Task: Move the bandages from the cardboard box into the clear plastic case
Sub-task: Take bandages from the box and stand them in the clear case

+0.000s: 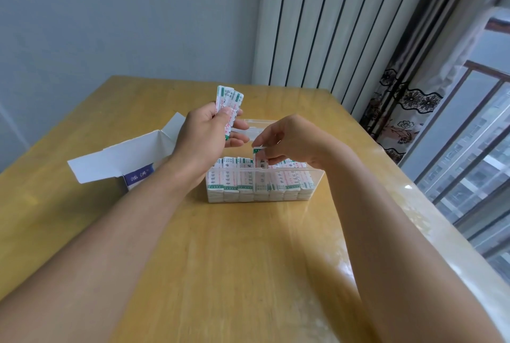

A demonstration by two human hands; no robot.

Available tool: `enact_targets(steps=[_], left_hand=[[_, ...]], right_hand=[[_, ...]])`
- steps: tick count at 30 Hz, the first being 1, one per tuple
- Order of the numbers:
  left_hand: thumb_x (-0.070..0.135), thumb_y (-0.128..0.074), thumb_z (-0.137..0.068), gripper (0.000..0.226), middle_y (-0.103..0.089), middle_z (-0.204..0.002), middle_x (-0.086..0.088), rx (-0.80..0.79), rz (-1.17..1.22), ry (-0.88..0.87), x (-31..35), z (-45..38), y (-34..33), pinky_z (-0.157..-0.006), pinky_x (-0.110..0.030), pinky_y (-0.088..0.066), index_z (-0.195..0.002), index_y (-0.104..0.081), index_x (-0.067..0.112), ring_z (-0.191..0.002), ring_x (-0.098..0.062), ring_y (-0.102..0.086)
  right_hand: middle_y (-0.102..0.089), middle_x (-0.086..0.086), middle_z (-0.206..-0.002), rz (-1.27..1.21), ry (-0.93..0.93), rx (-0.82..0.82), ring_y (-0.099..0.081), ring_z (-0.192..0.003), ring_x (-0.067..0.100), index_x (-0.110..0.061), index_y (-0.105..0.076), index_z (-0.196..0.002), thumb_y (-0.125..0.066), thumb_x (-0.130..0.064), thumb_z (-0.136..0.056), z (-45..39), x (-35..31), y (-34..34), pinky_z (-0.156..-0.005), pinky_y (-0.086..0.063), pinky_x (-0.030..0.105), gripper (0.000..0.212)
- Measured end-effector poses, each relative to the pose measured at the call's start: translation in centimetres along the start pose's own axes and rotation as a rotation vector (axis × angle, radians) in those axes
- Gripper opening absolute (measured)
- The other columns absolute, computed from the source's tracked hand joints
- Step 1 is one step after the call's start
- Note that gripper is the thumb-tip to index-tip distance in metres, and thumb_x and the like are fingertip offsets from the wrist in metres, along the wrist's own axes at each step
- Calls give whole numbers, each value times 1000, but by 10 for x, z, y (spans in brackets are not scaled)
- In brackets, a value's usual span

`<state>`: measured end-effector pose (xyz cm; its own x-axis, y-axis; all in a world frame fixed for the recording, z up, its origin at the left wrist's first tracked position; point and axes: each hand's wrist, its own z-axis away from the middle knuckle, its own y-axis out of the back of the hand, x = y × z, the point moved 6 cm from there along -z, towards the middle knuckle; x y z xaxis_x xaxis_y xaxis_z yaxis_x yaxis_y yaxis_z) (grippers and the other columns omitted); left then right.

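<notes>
Grey walls and a white ribbed radiator [325, 19] stand behind the yellow wooden table [248, 246]. At its middle sits the clear plastic case [314, 177], packed with upright rows of white, green-edged bandages [230, 177]. Left of it lies the opened white cardboard box [129, 155]. Above the case, the left hand [209, 133] grips a small fan of bandages [229, 99], while the right hand [289, 141] pinches one single bandage [259, 155] standing among the rows.

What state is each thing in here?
Cardboard box: open, flaps up.
Clear plastic case: open, nearly full of upright bandages.
Left hand: grips a bandage bundle.
Right hand: fingers pinch one bandage above the case.
</notes>
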<state>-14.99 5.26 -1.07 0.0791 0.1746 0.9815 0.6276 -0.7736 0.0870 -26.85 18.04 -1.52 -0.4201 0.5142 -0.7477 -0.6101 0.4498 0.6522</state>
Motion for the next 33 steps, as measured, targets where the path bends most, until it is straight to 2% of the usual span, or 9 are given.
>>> enact_targets(steps=[4, 8, 12, 17, 21, 26, 30, 33], left_hand=[[21, -40, -110, 27, -74, -96, -9, -3, 0, 3, -1, -1, 0, -71, -29, -60, -108, -66, 14, -78, -20, -74], [21, -40, -110, 28, -74, -97, -10, -3, 1, 4, -2, -1, -1, -69, -27, -59, -110, -66, 12, -78, -21, -74], [21, -40, -110, 28, -74, -97, -9, 2, -11, 4, -2, -1, 0, -70, -27, -59, -111, -66, 12, -80, -22, -75], [22, -40, -110, 28, -74, -97, -10, -1, -9, 0, -2, -2, 0, -70, -28, -58, -111, -66, 12, -80, -22, -75], [21, -40, -110, 28, -74, -97, -10, -2, -4, 0, -2, -2, 0, -70, -28, -59, -111, -66, 12, -79, -21, -74], [22, -40, -110, 27, -74, -97, -9, 0, -14, 3, -3, -2, 0, -71, -28, -60, -112, -66, 13, -80, -21, -75], [22, -40, -110, 27, -74, -97, -9, 3, -10, 4, -2, -2, -1, -70, -28, -59, -113, -66, 13, -79, -21, -74], [21, -39, -110, 27, -74, -94, -8, 9, 3, 12, -2, -2, 0, -69, -27, -58, -112, -65, 14, -78, -21, -74]], right_hand=[[-77, 10, -85, 1, -7, 0, -77, -79, 23, -12, -78, -94, -81, 0, -81, -1, 3, -1, -82, -63, 35, 19], [-78, 1, -79, 92, 3, 26, -76, -75, 17, -23, -80, -92, -84, -6, -79, -5, 5, -1, -86, -62, 39, 21], [-78, -3, -80, 180, 6, 35, -76, -81, 21, -25, -80, -97, -84, -12, -80, -7, 5, -4, -84, -62, 38, 22], [-76, -8, -76, 249, -13, 82, -70, -69, 9, -29, -77, -85, -88, -21, -75, -9, 4, -2, -72, -60, 28, 17], [-75, -11, -75, 319, 6, 90, -61, -56, -2, -31, -81, -90, -85, -23, -80, -9, 3, -5, -55, -43, 14, 13], [-75, -11, -82, 356, 30, 89, -64, -67, 1, -28, -81, -96, -79, -16, -84, -10, 0, -6, -63, -45, 16, 17], [-74, -10, -81, 343, 34, 93, -65, -68, 4, -26, -81, -98, -78, -14, -85, -7, -1, -5, -64, -49, 19, 18], [-78, 0, -82, 135, 21, 62, -75, -74, 12, -19, -81, -98, -75, -4, -86, -1, -2, 2, -69, -59, 21, 20]])
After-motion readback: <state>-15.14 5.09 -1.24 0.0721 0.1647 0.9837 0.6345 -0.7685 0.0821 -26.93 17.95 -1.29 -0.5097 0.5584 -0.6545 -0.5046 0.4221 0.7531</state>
